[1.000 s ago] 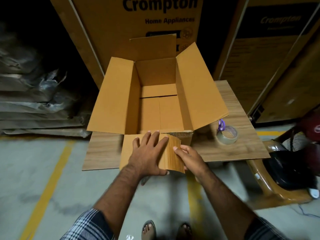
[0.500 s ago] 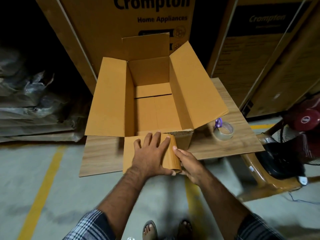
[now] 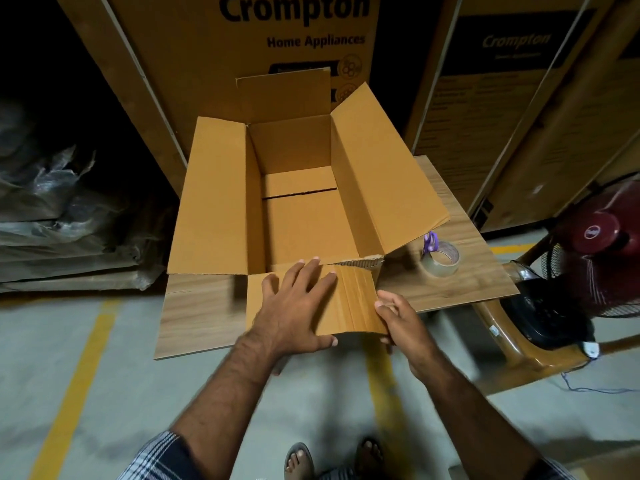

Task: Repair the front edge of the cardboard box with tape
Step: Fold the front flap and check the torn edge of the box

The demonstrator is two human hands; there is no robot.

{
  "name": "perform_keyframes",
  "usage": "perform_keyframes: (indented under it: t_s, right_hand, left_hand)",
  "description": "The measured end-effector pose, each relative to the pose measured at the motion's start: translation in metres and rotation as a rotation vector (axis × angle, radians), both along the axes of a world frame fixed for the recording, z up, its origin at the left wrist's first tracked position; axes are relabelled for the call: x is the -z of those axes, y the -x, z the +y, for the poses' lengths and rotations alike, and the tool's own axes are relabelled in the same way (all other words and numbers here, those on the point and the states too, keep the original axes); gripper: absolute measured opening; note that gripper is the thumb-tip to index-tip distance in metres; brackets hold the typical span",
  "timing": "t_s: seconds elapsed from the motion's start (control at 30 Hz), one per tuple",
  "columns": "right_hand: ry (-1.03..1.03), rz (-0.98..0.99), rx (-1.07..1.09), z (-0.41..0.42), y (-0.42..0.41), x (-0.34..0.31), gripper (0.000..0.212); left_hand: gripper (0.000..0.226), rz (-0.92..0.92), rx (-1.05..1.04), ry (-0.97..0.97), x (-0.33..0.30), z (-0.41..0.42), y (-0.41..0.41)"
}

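Note:
An open brown cardboard box [image 3: 214, 202] stands on a wooden board [image 3: 197, 313], all its flaps spread. Its front flap [image 3: 356, 303] hangs toward me over the board's near edge, and brown tape strips cover its right part. My left hand [image 3: 294, 306] lies flat on the flap, fingers spread. My right hand [image 3: 398, 317] pinches the flap's right edge. The box's front right corner [image 3: 367, 263] shows torn corrugated edge. A roll of clear tape [image 3: 441, 259] lies on the board to the right, with purple-handled scissors [image 3: 430, 242] beside it.
Tall printed appliance cartons [image 3: 294, 36] stand right behind the box. Wrapped bundles [image 3: 62, 220] are stacked at the left. A red pedestal fan [image 3: 595, 251] and a brown plastic chair [image 3: 512, 344] stand close at the right. The concrete floor [image 3: 86, 393] has yellow lines.
The flap's curled right part has flattened out under my hands. My right hand has shifted right and a little down along the flap's edge. The view has moved in slightly.

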State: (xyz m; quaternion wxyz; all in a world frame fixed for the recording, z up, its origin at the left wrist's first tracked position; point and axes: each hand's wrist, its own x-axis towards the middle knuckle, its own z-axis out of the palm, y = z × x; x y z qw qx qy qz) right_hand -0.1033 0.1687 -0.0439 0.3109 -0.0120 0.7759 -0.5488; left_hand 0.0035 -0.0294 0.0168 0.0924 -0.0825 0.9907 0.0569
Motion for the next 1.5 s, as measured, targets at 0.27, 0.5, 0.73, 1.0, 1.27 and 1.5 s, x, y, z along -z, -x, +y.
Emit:
perform_keyframes:
  t_s: [0.27,0.5,0.73,1.0,1.27,1.5]
  right_hand:
    - [0.113,0.08,0.004,0.016,0.012,-0.029,0.051]
    - [0.112,0.236,-0.103,0.007,0.047,-0.073,0.019]
    - [-0.02,0.293,-0.094,-0.043,0.088,-0.099,0.016]
    - [-0.135,0.17,-0.177,-0.072,0.105,-0.113,0.02]
    - [-0.008,0.127,-0.118,-0.064,0.096,-0.114,0.037]
    - [0.113,0.003,-0.083,-0.03,0.081,-0.103,0.032]
  left_hand:
    - [0.06,0.103,0.043,-0.116,-0.024,-0.006,0.001]
    - [0.027,0.258,-0.102,-0.004,-0.082,-0.028,0.023]
    - [0.052,0.341,-0.363,0.167,-0.075,-0.062,0.057]
    - [0.095,0.079,-0.386,0.052,-0.041,-0.085,0.067]
    - [0.068,0.247,-0.391,0.059,-0.07,-0.085,0.059]
    - [0.054,-0.029,-0.089,-0.144,-0.099,-0.067,0.04]
